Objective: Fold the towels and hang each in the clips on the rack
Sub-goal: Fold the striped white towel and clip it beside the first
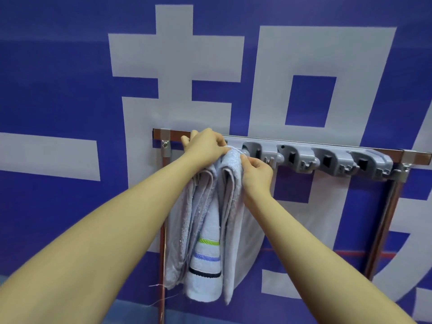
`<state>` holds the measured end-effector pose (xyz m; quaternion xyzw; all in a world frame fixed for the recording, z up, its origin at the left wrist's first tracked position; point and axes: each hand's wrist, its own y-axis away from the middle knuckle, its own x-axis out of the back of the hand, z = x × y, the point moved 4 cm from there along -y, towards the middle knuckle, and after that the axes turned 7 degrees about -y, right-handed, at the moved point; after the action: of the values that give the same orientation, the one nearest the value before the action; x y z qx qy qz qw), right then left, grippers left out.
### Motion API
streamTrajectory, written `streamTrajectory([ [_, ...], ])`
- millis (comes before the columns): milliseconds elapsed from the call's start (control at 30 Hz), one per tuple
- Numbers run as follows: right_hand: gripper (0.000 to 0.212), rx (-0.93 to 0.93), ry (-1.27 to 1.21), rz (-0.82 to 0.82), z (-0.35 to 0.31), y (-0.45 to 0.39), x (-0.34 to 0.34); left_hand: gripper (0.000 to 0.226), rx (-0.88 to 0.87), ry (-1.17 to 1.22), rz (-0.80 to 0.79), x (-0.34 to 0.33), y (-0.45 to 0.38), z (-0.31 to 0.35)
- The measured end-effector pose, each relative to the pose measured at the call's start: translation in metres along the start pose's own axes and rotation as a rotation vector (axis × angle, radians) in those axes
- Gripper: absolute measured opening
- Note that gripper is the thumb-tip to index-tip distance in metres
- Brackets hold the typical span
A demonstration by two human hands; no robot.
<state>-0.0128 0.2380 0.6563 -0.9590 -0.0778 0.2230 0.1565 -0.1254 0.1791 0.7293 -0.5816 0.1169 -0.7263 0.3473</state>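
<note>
Soft pale grey terry towel (230,195), folded thick, droops limp from the grey plastic clip rail (327,157); left hand (205,146) and right hand (256,170) pinch its bunched top fold, the best hold for this light, floppy cloth.

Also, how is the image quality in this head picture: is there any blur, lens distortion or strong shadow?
Head view: lighting is even and soft, no hard shadows or glare; the wide lens bows the rack and stretches the forearms at the lower corners; the left hand, right hand and the folded towels look fairly sharp, while the banner behind looks slightly soft.
</note>
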Motion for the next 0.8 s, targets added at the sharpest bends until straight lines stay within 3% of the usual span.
streamTrajectory([
  [167,0.009,-0.022,-0.066,0.019,0.004,0.008,0.002,0.01,-0.048,0.069,0.124,0.003,0.014,-0.006],
  [467,0.014,0.138,-0.008,0.011,-0.001,0.032,0.018,0.021,-0.185,0.064,0.059,0.006,0.029,-0.01],
  [533,0.009,0.131,-0.036,-0.046,-0.004,0.038,0.016,0.026,-0.234,0.013,-0.007,0.004,0.031,-0.007],
  [667,0.035,0.076,0.034,-0.205,-0.01,0.047,0.007,0.032,-0.257,-0.071,-0.132,0.002,0.031,-0.006],
  [800,0.028,0.15,0.202,-0.301,-0.005,0.053,0.01,0.034,-0.206,-0.102,-0.024,0.009,0.041,-0.016],
])
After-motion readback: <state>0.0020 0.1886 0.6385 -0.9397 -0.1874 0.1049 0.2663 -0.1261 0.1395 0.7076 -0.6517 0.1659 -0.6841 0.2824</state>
